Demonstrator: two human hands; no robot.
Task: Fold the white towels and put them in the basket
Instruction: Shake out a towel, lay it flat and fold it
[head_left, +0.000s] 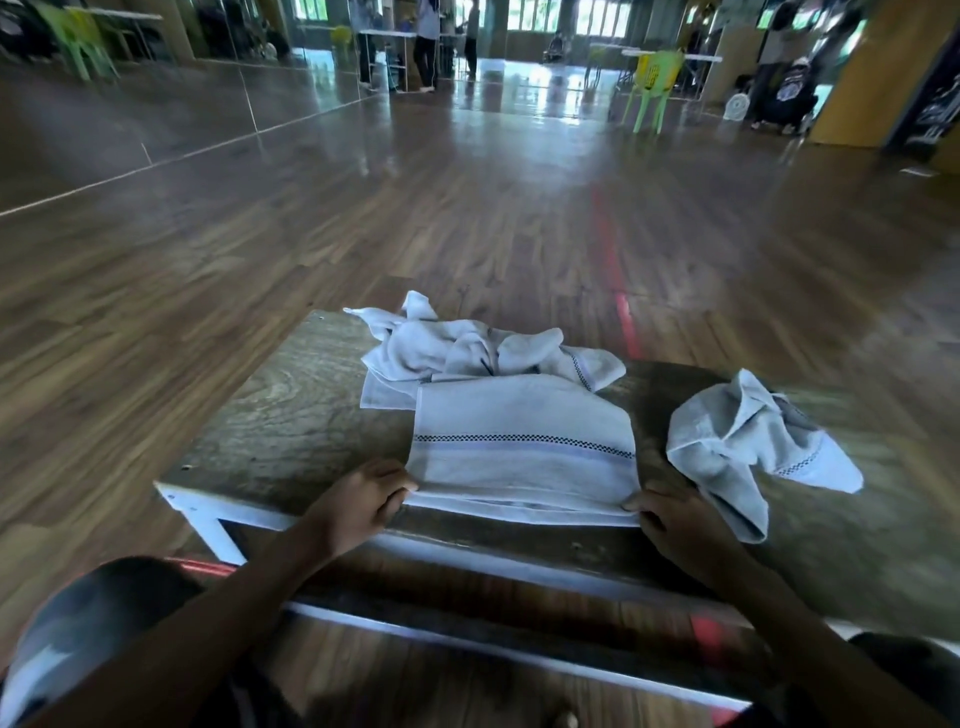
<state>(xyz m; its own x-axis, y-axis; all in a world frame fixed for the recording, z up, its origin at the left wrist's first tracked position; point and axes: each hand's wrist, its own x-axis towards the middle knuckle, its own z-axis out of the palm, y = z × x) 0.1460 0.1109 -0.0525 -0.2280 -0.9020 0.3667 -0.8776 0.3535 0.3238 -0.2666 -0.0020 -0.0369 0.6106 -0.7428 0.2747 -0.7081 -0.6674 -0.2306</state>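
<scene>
— Where was the half-folded towel (524, 441)?
— Flat on the worktop (291, 415), near its middle, with the near edge doubled over. The left hand (358, 506) pinched its 8 o'clock corner and the right hand (675, 519) its 4 o'clock corner, fingers curled on the cloth.
— And the others?
— A rumpled heap (467, 348) touched it at 12 o'clock. One crumpled towel (748, 441) lay apart at 3 o'clock.

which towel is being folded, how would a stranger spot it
Look at the wooden table. At its near edge, between the left hand and right hand, lies the flat towel, each hand gripping a near corner. Unlike the crumpled heap behind it and the crumpled towel to its right, it is smoothed out, its checkered stripe showing straight across.
</scene>
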